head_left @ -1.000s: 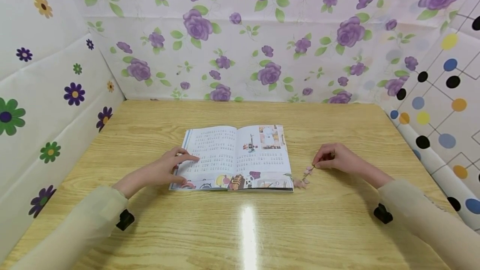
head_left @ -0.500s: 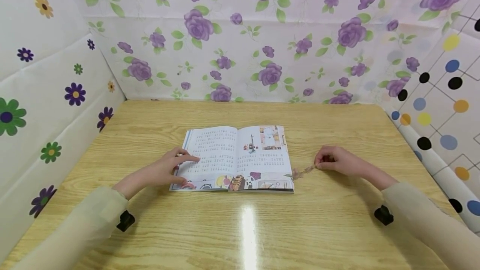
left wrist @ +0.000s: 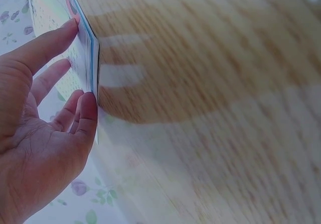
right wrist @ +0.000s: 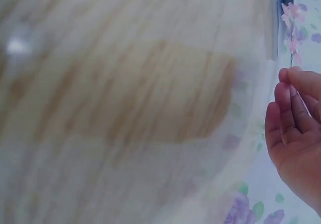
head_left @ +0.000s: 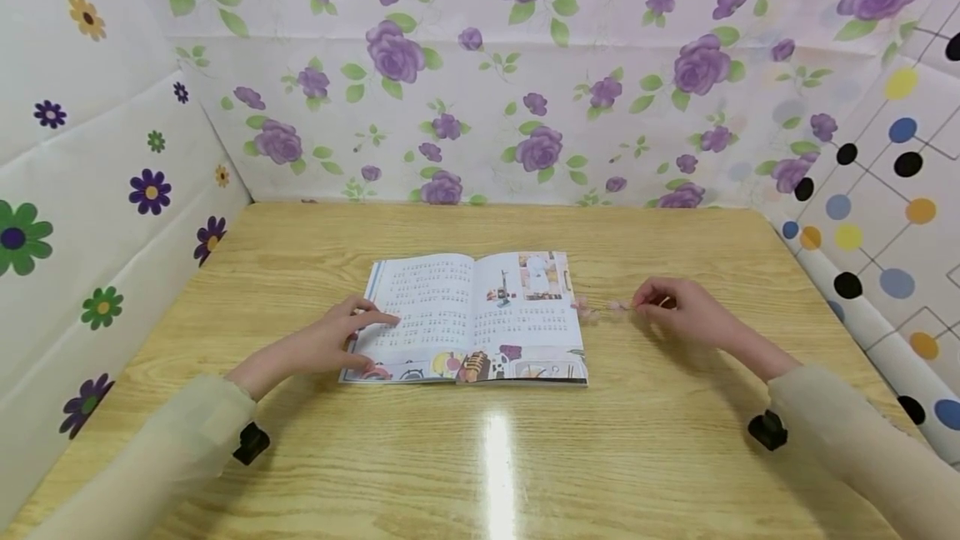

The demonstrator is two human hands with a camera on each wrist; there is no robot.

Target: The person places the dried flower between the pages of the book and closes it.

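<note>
An open book [head_left: 517, 327] with printed text and coloured pictures lies on the table. My left hand [head_left: 333, 336] rests on its left page, fingers spread and fairly straight; the left wrist view shows the thumb and fingertips [left wrist: 88, 101] touching the book's edge. To the right of the book, my right hand [head_left: 682, 311] pinches the thin stem of a small pink flower sprig [head_left: 600, 307] between thumb and forefinger. The sprig points left, its blossom end at the right page's edge. In the right wrist view the pink blossoms [right wrist: 292, 15] stand out beyond the fingertips.
The wooden table [head_left: 420, 457] has a glossy top with a bright reflection in front of the book. A floral cloth [head_left: 465, 107] hangs behind its far edge, with patterned cloths at the left and right sides. A dark strap piece sits under each sleeve.
My right hand has moved slightly away from me, carrying the flower sprig, which has swung from the book's lower right corner up along its right edge. The left hand and book stay put.
</note>
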